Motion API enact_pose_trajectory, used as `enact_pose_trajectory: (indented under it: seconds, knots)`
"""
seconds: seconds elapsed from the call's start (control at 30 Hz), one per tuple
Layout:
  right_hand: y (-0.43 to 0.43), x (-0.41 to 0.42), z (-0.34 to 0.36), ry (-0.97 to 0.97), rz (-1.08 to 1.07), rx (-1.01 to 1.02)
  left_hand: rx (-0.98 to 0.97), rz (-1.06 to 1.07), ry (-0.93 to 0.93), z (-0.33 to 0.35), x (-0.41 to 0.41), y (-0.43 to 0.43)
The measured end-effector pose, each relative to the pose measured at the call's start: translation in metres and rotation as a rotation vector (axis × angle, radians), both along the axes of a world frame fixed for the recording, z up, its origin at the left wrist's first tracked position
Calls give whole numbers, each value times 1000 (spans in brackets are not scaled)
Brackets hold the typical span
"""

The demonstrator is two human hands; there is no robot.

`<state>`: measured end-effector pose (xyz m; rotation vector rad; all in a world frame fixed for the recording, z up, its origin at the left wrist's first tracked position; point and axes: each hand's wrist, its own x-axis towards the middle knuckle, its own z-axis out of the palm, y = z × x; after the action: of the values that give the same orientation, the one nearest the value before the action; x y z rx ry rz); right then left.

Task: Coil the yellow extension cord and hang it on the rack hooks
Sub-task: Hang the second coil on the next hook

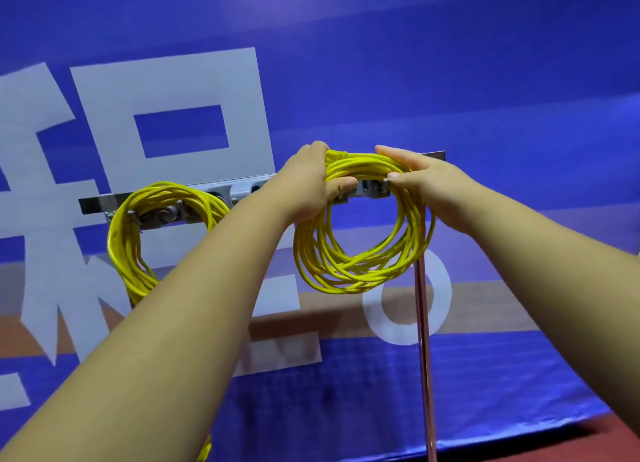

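A coiled yellow extension cord [360, 264] hangs as a round bundle in front of the right part of the metal rack [93, 203]. My left hand [308, 188] grips the top left of the coil, thumb under the strands. My right hand [422, 181] holds the top right of the coil, fingers laid over it and thumb pinching below. The coil's top sits level with the rack hooks [372, 186]; whether it rests on one is hidden by my hands. A second yellow coil [135, 240] hangs from hooks on the rack's left part.
A blue banner wall [485, 81] with large pale letters stands right behind the rack. A thin copper-coloured pole [424, 340] runs down under the rack's right end. A strip of red floor [616, 430] shows at the lower right.
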<state>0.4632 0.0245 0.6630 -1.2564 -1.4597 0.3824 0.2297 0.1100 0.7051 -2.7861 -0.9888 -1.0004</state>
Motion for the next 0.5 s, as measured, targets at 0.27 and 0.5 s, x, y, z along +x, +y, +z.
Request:
enact_pose_trajectory:
  seconds: [0.27,0.5]
  knots:
    - [-12,-15,-9,-149,-182,19,189,114,130,-9,-11,-2]
    - [-17,-18,-5,-275,-314,34,65,38,49,-6,-9,-6]
